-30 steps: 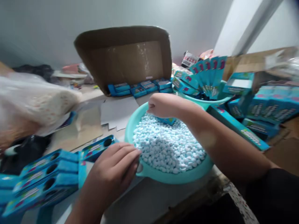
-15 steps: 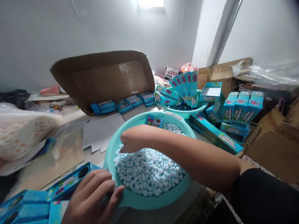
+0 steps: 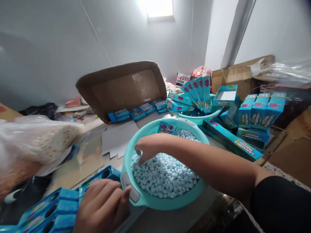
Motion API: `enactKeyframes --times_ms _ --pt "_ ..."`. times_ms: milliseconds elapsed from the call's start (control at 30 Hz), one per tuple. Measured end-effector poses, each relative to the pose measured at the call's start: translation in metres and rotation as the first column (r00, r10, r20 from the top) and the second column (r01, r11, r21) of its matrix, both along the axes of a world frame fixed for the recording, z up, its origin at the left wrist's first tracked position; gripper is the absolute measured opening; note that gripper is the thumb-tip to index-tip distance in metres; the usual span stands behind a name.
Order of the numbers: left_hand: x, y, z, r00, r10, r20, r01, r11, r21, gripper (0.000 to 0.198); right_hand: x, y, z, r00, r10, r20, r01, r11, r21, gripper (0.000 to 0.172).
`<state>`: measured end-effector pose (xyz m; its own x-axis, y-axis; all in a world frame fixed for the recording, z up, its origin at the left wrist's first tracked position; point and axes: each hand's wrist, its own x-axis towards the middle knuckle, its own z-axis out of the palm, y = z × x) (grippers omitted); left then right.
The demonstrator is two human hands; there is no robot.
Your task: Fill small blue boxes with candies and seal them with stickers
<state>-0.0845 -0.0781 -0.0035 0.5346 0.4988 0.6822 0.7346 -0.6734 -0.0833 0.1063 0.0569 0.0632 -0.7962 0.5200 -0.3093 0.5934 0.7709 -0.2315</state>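
The right hand (image 3: 149,148) is reaching over small, rounded, white and pale-blue candies (image 3: 167,178), its fingertips hanging at their surface. Its grip is curling loosely, thumb and forefinger showing slightly apart — whether anything is sitting in the palm, I cannot tell. The candies are filling a round turquoise plastic basin (image 3: 175,204), where a small blue printed box (image 3: 166,127) is resting behind the wrist. The left hand (image 3: 103,204) is folding its fingers beside the basin's grey handle pad (image 3: 133,194), thumb overlapping it; I cannot tell whether that grip is holding anything. Blue boxes with round dark holes (image 3: 55,207) are lying left of it. Farther back on the worktop (image 3: 92,123), white card sheets (image 3: 120,139) are lying before an open brown cardboard carton (image 3: 121,87) — a second turquoise basin (image 3: 199,120) with fanned blue boxes (image 3: 206,94) is standing to its right.
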Motion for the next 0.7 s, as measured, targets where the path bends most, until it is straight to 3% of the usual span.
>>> enactKeyframes --times_ms 67,167,333,467,533,600,700 --pt "-0.018 -0.004 0.006 0.987 0.151 0.058 -0.156 0.985 0.079 0.022 0.001 -0.004 0.000 1.000 0.013 -0.003 -0.013 0.999 0.029 0.057" --pt "-0.039 -0.008 0.015 0.928 0.358 0.108 -0.360 0.933 -0.004 0.011 0.000 -0.016 0.000 0.999 0.040 0.009 -0.040 0.999 0.035 0.062" --pt "-0.032 -0.003 0.005 0.823 0.558 0.110 -0.503 0.804 -0.316 0.029 -0.008 -0.040 -0.006 0.970 0.111 -0.215 -0.093 0.992 0.090 0.030" --pt "-0.012 0.006 -0.006 0.774 0.614 0.156 -0.521 0.757 -0.395 0.026 -0.019 -0.060 -0.012 0.884 0.235 -0.405 -0.193 0.971 0.144 0.016" --pt "-0.010 0.006 -0.005 0.768 0.624 0.143 -0.541 0.752 -0.377 0.027 -0.023 -0.071 -0.015 0.870 0.327 -0.370 -0.296 0.945 0.141 0.006" --pt "-0.014 0.004 -0.003 0.774 0.625 0.103 -0.556 0.748 -0.364 0.033 -0.025 -0.079 -0.019 0.856 0.428 -0.289 -0.406 0.904 0.135 0.007" --pt "-0.025 0.003 0.000 0.790 0.610 0.068 -0.548 0.751 -0.368 0.044 -0.027 -0.082 -0.026 0.835 0.501 -0.228 -0.482 0.865 0.137 0.004"
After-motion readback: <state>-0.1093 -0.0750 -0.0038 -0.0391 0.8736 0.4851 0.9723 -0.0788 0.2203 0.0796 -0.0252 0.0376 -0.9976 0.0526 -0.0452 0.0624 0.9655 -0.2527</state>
